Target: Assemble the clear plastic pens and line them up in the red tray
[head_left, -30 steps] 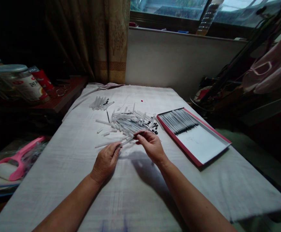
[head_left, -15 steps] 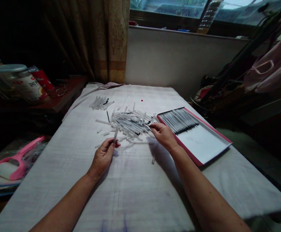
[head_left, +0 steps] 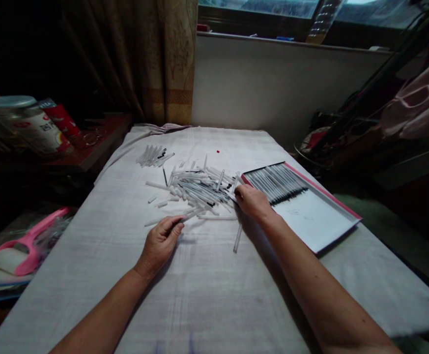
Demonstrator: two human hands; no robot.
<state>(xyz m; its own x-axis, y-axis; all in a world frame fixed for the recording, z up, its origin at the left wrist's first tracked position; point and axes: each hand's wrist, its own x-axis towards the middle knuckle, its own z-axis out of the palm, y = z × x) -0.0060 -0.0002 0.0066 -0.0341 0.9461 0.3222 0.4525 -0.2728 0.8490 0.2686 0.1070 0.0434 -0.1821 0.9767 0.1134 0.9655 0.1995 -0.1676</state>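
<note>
A heap of clear plastic pen tubes (head_left: 199, 189) with a few black caps lies on the white cloth-covered table (head_left: 207, 295). My left hand (head_left: 159, 242) rests on the cloth just below the heap, its fingers pinched on one clear tube (head_left: 189, 215) that points up and right. At the heap's right edge my right hand (head_left: 253, 201) has its fingers curled into the tubes; what they hold is hidden. One loose tube (head_left: 237, 238) lies below that hand. Right of it, a red-edged tray (head_left: 312, 219) carries a row of assembled pens (head_left: 278, 182).
A small bundle of tubes (head_left: 153, 156) and a red speck (head_left: 217, 151) lie farther back. Jars (head_left: 26, 125) stand on a dark side shelf at left, with a pink-handled tool (head_left: 30, 238) below. Curtain, wall and window sill are behind; clutter crowds the right.
My right hand moved from the heap's front to its right edge by the tray. My left hand lowered its tube toward the cloth. A loose tube now lies below the right hand.
</note>
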